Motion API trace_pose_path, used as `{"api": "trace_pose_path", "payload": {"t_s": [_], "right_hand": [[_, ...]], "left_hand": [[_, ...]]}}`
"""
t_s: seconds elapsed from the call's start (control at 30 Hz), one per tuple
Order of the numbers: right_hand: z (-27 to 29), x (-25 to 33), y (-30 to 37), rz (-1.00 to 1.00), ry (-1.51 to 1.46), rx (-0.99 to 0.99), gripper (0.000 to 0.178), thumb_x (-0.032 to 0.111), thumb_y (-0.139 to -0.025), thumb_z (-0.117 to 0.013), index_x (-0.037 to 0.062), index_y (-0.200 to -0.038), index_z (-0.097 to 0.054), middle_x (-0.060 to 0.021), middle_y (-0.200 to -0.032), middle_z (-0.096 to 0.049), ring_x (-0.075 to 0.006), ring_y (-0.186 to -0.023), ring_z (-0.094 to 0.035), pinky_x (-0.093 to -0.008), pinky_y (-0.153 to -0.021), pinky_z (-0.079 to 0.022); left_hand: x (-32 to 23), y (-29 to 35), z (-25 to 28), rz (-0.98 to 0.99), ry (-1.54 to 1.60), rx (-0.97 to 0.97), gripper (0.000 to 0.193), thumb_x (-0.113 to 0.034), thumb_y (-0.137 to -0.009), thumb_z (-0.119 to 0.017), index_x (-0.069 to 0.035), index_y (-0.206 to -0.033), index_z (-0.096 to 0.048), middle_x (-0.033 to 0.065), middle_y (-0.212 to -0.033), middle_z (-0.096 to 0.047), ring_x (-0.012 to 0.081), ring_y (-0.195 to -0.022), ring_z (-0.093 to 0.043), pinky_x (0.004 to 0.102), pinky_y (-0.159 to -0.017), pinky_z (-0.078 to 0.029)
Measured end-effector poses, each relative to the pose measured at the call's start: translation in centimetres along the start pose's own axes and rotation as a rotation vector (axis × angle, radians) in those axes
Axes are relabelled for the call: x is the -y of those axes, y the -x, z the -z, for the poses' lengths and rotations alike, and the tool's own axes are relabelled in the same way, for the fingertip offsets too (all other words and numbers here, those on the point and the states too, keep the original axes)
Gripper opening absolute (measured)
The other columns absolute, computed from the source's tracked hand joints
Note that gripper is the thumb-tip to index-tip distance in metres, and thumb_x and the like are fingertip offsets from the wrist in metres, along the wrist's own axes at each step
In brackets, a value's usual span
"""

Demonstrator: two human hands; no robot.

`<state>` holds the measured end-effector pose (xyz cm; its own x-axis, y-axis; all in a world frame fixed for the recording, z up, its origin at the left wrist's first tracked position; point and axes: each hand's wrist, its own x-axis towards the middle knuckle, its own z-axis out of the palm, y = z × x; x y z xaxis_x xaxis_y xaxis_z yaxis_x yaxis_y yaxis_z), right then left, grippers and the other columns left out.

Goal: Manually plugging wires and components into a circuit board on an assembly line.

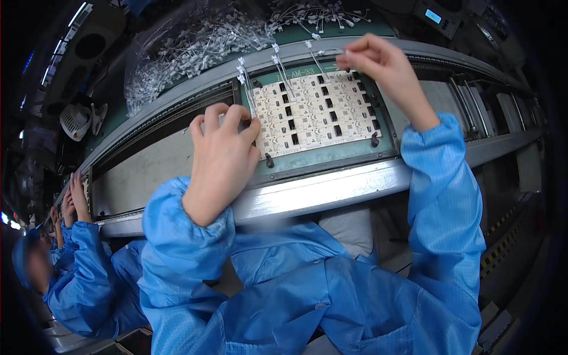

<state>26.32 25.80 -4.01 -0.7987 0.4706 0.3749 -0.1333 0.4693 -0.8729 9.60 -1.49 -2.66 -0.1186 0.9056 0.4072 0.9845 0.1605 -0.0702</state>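
A panel of white circuit boards (313,112) with rows of black parts lies in a green carrier frame (331,155) in front of me. My left hand (222,157) is at the panel's left edge, its fingers bent and its thumb by the boards; what its fingertips hold, if anything, is hidden. Beyond the panel's far right corner, my right hand (378,59) pinches a thin white wire lead (329,51). Several other leads with white connectors (276,58) lie across the panel's far edge, their ends on the boards.
A clear plastic bag (177,53) with a heap of white wire leads lies beyond the rail. The metal rail (331,194) runs along my side. A small white fan (76,121) stands at the left. Down the line, a co-worker in blue (83,284) has hands over the conveyor.
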Motion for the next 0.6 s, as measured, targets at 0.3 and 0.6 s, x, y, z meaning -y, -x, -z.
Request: {"api": "trace_pose_path", "payload": {"t_s": [0.3,0.6], "right_hand": [[-2.1,1.5,1.6,0.104,0.445,-0.018,0.012,0.01,-0.095,-0.063,-0.0013,-0.1,-0.063,-0.0131,-0.091,-0.072,-0.0239,-0.086,-0.073,-0.0313,-0.073,-0.055],[-2.2,-0.3,1.6,0.249,0.597,-0.001,0.006,0.011,-0.091,-0.065,0.0053,-0.092,-0.063,-0.0058,-0.082,-0.067,-0.0236,-0.076,-0.061,-0.0343,-0.077,-0.041]], "left_hand": [[7.0,-18.5,-6.2,0.032,0.019,-0.027,0.027,-0.018,-0.087,-0.064,-0.016,-0.112,-0.073,0.0106,-0.109,-0.07,0.0318,-0.105,-0.066,0.0505,-0.087,-0.051],[7.6,-24.2,-13.4,-0.08,-0.175,-0.079,0.016,-0.017,-0.086,-0.062,-0.013,-0.096,-0.074,0.0124,-0.093,-0.072,0.0343,-0.092,-0.069,0.0476,-0.08,-0.053]]}}
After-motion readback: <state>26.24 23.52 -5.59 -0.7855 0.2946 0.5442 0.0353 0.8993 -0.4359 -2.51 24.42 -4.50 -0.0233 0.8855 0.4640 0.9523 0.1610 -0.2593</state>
